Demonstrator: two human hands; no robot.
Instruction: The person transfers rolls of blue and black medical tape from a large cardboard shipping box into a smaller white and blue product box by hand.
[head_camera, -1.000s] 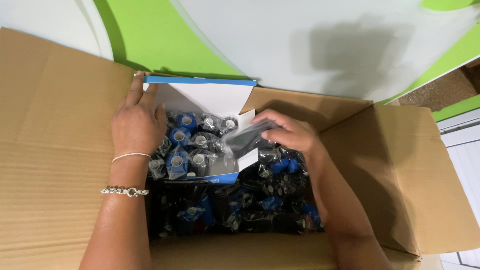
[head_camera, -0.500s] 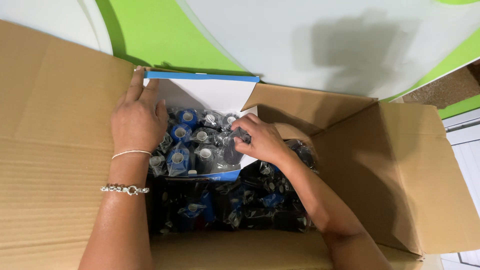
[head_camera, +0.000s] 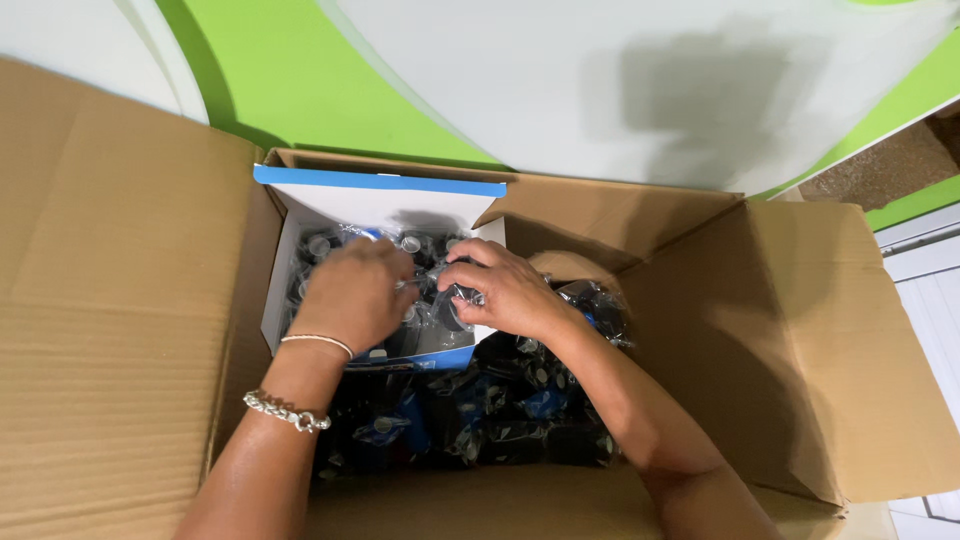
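At the far left a broad flap of the large cardboard carton (head_camera: 110, 300) lies folded outward. The person's left forearm, with a chain bracelet (head_camera: 285, 410) and a thin band at the wrist, reaches up from the bottom edge into the small white box with blue trim (head_camera: 380, 195), which stands open inside the carton's far left corner. The left hand (head_camera: 355, 295) lies palm down over the wrapped rolls (head_camera: 320, 245) packed upright in that box, fingers curled and pointing toward the right hand; whether it pinches anything cannot be told, since its own back hides the fingertips.

Just to the right of it, nearly touching, the right hand (head_camera: 500, 290) closes thumb and fingers on a black roll in clear wrap (head_camera: 455, 300), which sits at the small box's right edge, by its near right corner. Beyond both hands, a few roll ends show against the box's upright white lid.

Below and nearer the person than the grip, loose blue and black wrapped rolls (head_camera: 470, 410) lie heaped in the carton's bottom. Right of the right hand, one more wrapped roll (head_camera: 600, 305) rests against the carton's inner wall, and past it the carton's right flap spreads out.
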